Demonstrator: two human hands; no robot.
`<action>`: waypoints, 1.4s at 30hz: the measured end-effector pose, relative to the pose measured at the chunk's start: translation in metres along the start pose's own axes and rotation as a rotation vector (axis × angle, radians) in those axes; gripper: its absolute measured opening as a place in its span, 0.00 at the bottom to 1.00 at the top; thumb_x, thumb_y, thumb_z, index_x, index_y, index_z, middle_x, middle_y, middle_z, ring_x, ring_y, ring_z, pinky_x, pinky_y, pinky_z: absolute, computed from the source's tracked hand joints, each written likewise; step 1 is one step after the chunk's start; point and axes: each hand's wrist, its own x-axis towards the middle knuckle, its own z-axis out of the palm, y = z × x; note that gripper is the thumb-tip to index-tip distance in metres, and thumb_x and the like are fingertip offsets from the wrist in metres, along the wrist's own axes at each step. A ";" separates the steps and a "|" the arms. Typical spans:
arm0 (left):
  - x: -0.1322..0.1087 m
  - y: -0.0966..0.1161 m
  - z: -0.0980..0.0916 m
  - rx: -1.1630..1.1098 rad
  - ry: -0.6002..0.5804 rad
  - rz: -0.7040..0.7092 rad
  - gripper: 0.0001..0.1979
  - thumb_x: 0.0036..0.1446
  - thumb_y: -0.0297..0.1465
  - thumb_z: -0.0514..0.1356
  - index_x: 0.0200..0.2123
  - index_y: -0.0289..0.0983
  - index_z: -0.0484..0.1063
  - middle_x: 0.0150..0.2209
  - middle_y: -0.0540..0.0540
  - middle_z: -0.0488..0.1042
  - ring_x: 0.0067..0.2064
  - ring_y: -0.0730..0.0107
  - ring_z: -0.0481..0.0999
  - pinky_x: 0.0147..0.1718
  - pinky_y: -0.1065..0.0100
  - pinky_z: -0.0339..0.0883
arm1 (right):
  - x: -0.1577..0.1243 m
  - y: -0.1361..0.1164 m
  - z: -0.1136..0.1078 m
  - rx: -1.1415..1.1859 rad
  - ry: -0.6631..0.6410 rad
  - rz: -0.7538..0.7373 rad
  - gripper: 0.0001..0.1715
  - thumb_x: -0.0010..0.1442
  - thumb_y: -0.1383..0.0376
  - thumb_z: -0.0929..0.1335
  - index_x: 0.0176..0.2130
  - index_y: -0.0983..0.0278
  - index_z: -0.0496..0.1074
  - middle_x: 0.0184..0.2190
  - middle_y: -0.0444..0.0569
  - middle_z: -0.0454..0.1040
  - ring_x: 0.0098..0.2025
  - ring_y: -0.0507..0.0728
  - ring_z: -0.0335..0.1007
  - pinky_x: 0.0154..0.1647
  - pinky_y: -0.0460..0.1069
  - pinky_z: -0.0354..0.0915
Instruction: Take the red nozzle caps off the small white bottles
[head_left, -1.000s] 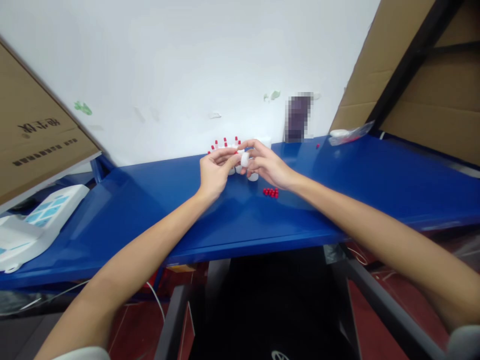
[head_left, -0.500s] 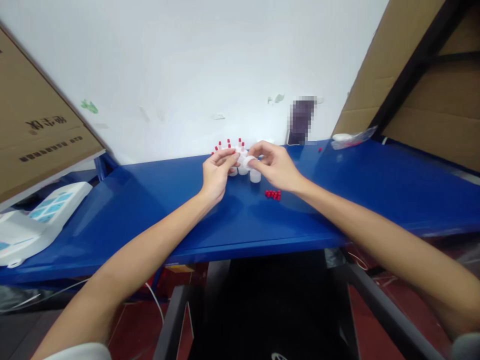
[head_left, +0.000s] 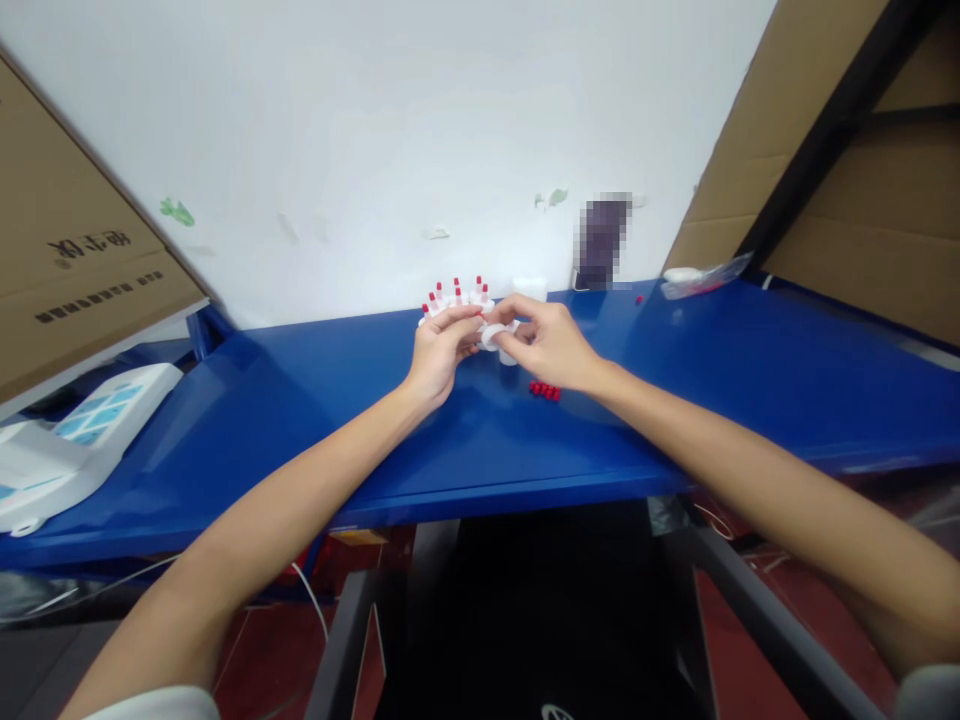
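Head view: The right hand [head_left: 555, 345] grips a white cap-like piece [head_left: 491, 337] between thumb and fingers. The left hand [head_left: 435, 360], immediately beside it, has thumb and fingers closed, apparently on a small red tip [head_left: 479, 314]; the exact contact is too small to confirm.

Change: compared with half a second ago, the gap between the two sets of fingertips has closed, and the right hand now covers more of the white bottle [head_left: 508, 358] standing below its fingers. Judged from this, both hands are engaged at one point, red tip against white piece.

Surroundings: red-tipped bottles [head_left: 457, 292] stand beyond the left hand. A cluster of red caps [head_left: 545, 390] lies on the blue table [head_left: 315, 400], on the near side of the right hand.
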 end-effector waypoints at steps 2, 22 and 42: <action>-0.001 0.000 0.000 0.007 -0.010 -0.006 0.13 0.43 0.30 0.71 0.36 0.36 0.78 0.30 0.49 0.80 0.31 0.72 0.78 0.34 0.69 0.69 | -0.001 -0.002 0.000 -0.040 -0.010 -0.040 0.05 0.61 0.65 0.66 0.38 0.62 0.71 0.33 0.44 0.76 0.24 0.48 0.62 0.27 0.46 0.60; -0.002 0.000 0.003 -0.035 0.002 -0.030 0.17 0.44 0.27 0.71 0.40 0.37 0.76 0.29 0.51 0.78 0.30 0.75 0.76 0.31 0.72 0.69 | -0.001 0.009 0.001 -0.213 -0.020 -0.227 0.08 0.62 0.68 0.66 0.42 0.61 0.73 0.46 0.51 0.77 0.38 0.55 0.73 0.39 0.52 0.70; -0.004 -0.019 -0.003 0.531 -0.199 0.216 0.07 0.59 0.30 0.59 0.37 0.36 0.77 0.35 0.46 0.79 0.32 0.72 0.74 0.32 0.71 0.66 | 0.006 0.020 -0.028 -0.276 0.171 -0.027 0.14 0.69 0.54 0.63 0.46 0.59 0.71 0.32 0.45 0.74 0.23 0.53 0.65 0.29 0.51 0.64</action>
